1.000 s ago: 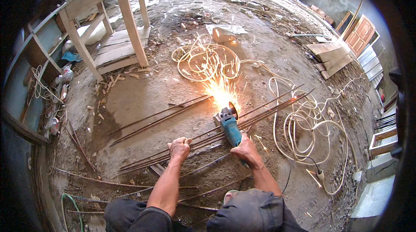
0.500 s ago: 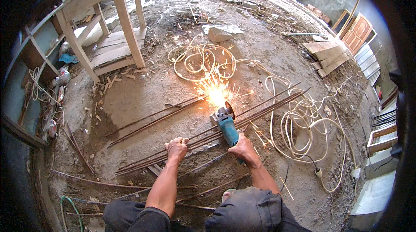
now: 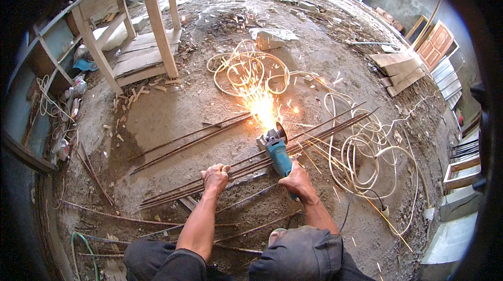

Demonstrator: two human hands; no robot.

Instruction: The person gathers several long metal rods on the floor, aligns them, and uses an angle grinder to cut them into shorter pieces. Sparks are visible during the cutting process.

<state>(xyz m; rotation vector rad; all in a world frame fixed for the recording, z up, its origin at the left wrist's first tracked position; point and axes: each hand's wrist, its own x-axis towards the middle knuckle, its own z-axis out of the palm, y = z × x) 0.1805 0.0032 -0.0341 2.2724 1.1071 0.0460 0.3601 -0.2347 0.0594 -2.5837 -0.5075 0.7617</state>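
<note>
My right hand (image 3: 296, 180) grips a blue angle grinder (image 3: 275, 149) whose disc meets a bundle of thin steel rods (image 3: 314, 134) lying on the dirt floor. Bright sparks (image 3: 260, 104) spray away from the disc, up and to the far side. My left hand (image 3: 215, 175) presses down on the same rods a little to the left of the grinder. More loose rods (image 3: 194, 137) lie farther left and nearer to me. My knees show at the lower edge.
White cable (image 3: 367, 144) coils in loops on the right and behind the sparks. A wooden bench (image 3: 152, 13) stands at the far left over stacked boards. Planks (image 3: 398, 68) lie far right. A green hose (image 3: 84, 244) curls at the lower left.
The spray of sparks has kept going and shifted slightly. Both hands stay where they were on the rods and the grinder.
</note>
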